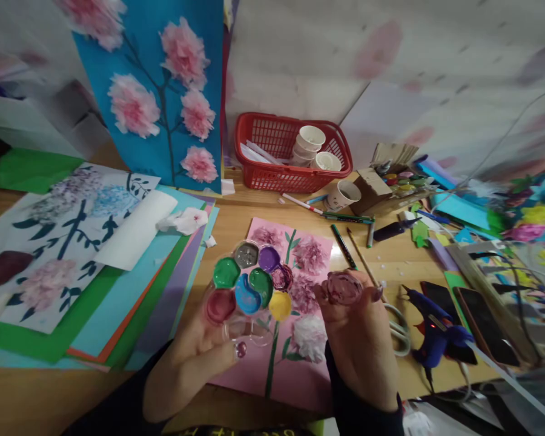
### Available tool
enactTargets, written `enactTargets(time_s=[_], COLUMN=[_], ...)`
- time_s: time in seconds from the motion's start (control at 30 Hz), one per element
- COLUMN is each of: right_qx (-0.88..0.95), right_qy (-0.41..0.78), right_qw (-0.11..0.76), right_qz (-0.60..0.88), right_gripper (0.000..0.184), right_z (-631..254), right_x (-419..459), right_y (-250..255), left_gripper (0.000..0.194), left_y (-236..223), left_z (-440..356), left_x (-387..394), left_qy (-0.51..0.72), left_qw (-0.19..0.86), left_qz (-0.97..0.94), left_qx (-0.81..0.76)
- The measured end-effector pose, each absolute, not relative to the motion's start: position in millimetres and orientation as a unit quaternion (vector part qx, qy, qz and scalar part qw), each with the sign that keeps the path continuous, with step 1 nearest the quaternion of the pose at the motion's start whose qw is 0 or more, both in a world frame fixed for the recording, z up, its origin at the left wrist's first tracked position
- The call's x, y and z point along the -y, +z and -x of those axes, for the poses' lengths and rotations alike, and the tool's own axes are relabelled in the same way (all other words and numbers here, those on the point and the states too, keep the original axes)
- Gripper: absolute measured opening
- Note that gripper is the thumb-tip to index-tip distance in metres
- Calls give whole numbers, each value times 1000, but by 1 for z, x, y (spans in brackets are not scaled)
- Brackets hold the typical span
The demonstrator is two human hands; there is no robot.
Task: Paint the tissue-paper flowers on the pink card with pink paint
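My left hand [200,348] holds a clear plastic paint palette [249,327] by its near left side, thumb along the near edge. Its round wells hold grey, purple, green, blue, yellow and red paint, and one is streaked dark pink. My right hand [356,333] is closed around a round, crinkled, mauve-pink thing [344,287], its face turned up; I cannot make out its kind. Beneath and between the hands lies a pink sheet [295,387] with green stems, several dusky-pink tissue flowers [311,254] and a white tissue flower [309,338].
Behind stands a red basket [277,181] with paper cups; another paper cup [344,195] sits in front. On the right are a blue glue gun [436,327], phones [481,321] and a tape roll [397,330]. Coloured paper [163,290] and flower pictures [177,91] occupy the left.
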State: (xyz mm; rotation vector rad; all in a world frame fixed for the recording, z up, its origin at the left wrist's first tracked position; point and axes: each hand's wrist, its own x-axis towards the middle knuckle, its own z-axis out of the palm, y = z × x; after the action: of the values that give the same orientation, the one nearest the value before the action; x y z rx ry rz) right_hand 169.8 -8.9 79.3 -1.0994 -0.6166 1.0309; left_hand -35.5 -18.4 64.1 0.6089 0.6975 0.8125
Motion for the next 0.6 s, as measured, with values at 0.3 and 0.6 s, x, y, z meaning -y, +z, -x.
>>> enactTargets(time_s=[0.3, 0.6], right_qx=[572, 632], right_qy=[211, 132], right_qw=[598, 552], right_qz=[520, 527], right_gripper=[28, 34], right_z=[-137, -129], right_x=[16, 17], right_y=[95, 102], left_gripper=[72, 68], left_y=[71, 80], left_z=[16, 19], left_x=[19, 21], left_qy=[433, 432], left_qw=[804, 753], left_qz=[-306, -350], left_qx=[-269, -352])
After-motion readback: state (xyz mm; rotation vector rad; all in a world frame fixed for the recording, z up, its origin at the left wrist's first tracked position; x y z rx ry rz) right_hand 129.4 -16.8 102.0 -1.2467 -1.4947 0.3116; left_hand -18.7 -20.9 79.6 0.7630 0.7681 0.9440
